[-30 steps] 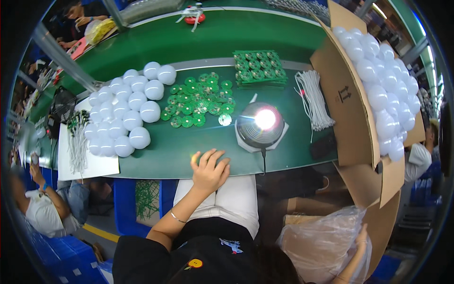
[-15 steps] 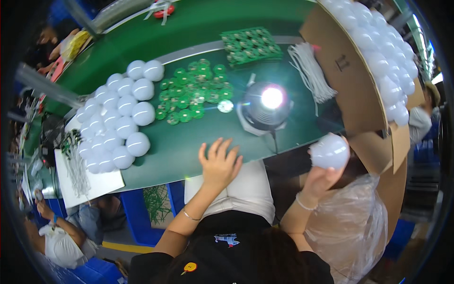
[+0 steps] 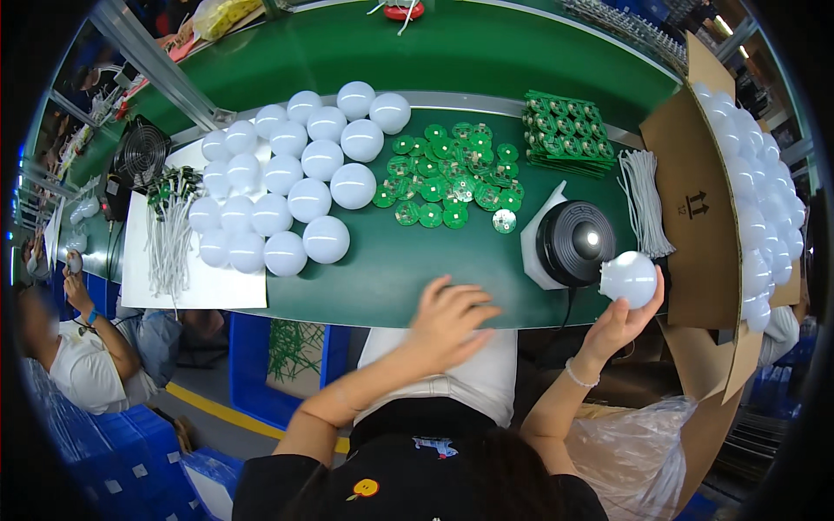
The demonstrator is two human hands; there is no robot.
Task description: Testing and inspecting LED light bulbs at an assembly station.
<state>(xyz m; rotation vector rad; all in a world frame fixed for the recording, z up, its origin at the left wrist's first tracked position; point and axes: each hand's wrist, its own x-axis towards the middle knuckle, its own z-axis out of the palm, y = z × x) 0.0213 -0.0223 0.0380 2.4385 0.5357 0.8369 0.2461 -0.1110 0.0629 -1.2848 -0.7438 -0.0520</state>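
Note:
My right hand (image 3: pixel 618 323) holds a white bulb globe (image 3: pixel 629 279) up beside the black round fixture (image 3: pixel 574 243), whose centre shows a small light. My left hand (image 3: pixel 447 324) hovers over the near edge of the green bench (image 3: pixel 382 278), fingers apart and slightly blurred, with nothing in it. Behind it lies a pile of round green circuit boards (image 3: pixel 447 176). A cluster of white bulb globes (image 3: pixel 293 189) stands to the left on the bench.
A cardboard box (image 3: pixel 695 208) full of white globes stands at the right. Stacked green board panels (image 3: pixel 566 135) and a bundle of white wires (image 3: pixel 645 201) lie behind the fixture. A white sheet (image 3: pixel 174 278) with wired parts and a small fan (image 3: pixel 139 152) are at the left. Another person (image 3: pixel 82 356) sits lower left.
My right hand came up with a white globe and carried it toward the black fixture. My left hand stayed near the bench's front edge. The fixture's light looks dimmer.

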